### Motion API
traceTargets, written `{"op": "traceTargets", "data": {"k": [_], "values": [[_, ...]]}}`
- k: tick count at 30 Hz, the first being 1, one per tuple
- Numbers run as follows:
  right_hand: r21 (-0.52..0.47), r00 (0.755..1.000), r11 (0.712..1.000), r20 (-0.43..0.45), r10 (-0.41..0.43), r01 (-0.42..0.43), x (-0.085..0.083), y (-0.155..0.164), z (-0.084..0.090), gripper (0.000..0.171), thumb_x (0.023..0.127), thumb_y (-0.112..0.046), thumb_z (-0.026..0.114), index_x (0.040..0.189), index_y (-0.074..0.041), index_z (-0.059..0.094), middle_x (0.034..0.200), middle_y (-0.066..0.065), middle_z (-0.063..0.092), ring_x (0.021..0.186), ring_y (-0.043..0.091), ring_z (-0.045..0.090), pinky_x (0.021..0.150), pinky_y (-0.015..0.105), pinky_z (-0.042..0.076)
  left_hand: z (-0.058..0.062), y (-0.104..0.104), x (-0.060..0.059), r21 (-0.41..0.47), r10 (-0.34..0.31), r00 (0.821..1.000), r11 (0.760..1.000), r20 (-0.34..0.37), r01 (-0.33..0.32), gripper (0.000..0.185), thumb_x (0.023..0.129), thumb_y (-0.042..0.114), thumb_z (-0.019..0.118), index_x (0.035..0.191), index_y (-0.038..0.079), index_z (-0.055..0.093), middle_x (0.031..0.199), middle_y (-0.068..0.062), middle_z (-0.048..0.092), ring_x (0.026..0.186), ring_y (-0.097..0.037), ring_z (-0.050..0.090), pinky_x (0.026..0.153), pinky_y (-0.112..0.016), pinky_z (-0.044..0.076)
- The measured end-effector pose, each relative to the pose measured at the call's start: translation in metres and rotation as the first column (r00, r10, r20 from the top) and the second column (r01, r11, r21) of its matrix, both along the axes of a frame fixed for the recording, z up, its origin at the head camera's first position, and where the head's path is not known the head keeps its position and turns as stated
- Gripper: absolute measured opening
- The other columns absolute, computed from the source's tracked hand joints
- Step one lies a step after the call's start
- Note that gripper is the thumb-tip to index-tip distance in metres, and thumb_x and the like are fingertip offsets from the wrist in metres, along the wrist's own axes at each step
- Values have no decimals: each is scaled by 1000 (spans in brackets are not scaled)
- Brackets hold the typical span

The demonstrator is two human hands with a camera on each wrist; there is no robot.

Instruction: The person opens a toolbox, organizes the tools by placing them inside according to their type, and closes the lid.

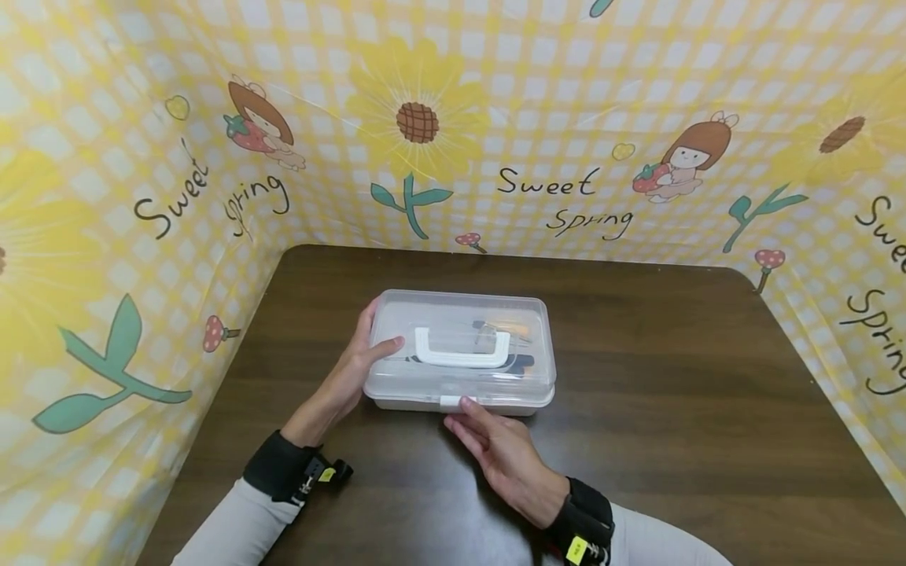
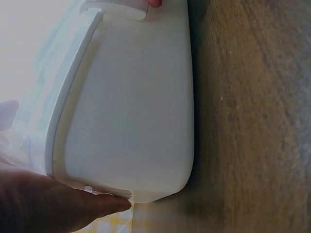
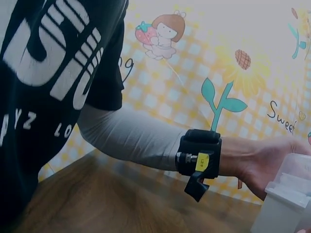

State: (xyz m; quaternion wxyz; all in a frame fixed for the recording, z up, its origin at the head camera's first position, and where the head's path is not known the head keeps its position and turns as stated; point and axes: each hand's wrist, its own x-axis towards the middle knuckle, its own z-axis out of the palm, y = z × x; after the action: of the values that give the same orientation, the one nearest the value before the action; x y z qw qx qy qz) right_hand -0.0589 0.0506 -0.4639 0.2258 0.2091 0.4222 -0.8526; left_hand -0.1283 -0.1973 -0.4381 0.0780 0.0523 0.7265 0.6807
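beyond both hands, yellow gingham cloth backdrop [image 1: 495, 118] printed with sunflowers and "sweet spring", walling in three sides. under the hands, dark brown wooden table [image 1: 672, 393]. between the hands, clear rectangular plastic storage box [image 1: 460, 350] with a white carry handle [image 1: 462, 348] flat on its lid, sitting level on the table, long axis running left to right, latch side facing the person, lid closed as far as can be told. left hand [image 1: 354, 369] cupped round the box's left end, thumb lying on the lid, apparently bracing it against sliding. right hand [image 1: 506, 452] palm up with fingers fairly straight, fingertips [image 1: 467, 406] touching the small white front latch [image 1: 451, 402], seemingly placed to work it; not gripping anything.
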Motion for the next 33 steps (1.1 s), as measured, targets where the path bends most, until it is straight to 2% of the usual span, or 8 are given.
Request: {"op": "traceTargets", "data": {"k": [5, 13, 23, 33], "values": [[29, 1000, 1000, 20, 3, -3, 0, 0, 2, 45, 94, -17, 83, 126, 8, 65, 113, 20, 76, 118, 34, 70, 100, 34, 55, 0, 1, 0, 0, -3, 1000, 1000, -2, 3, 83, 108, 24, 54, 170, 19, -1, 175, -9, 1, 159, -33, 2, 123, -67, -2], [15, 1000, 1000, 11, 1, -2, 4, 0, 6, 48, 95, -15, 82, 130, 10, 61, 116, 22, 74, 118, 35, 70, 102, 36, 55, 1, 0, -2, 16, -1, 1000, 1000, 6, 1, 83, 108, 24, 54, 171, 22, 0, 176, -7, 2, 159, -31, 2, 124, -66, -2], [50, 1000, 998, 14, 21, -22, 0, -2, 4, 42, 95, -23, 83, 121, 3, 64, 105, 18, 78, 109, 31, 74, 95, 33, 58, 0, 0, 0, 20, 11, 1000, 1000, 11, -11, 84, 108, 23, 55, 171, 21, -1, 176, -8, 2, 159, -31, 2, 124, -65, -1], [84, 997, 995, 50, 51, -56, 2, 0, 11, 54, 94, -30, 84, 126, 5, 58, 100, 19, 78, 96, 26, 77, 91, 33, 59, 1, 1, 1, 16, 12, 1000, 1000, 1, -12, 84, 108, 23, 54, 171, 20, -2, 176, -9, 2, 159, -33, 2, 124, -65, 0]]}}
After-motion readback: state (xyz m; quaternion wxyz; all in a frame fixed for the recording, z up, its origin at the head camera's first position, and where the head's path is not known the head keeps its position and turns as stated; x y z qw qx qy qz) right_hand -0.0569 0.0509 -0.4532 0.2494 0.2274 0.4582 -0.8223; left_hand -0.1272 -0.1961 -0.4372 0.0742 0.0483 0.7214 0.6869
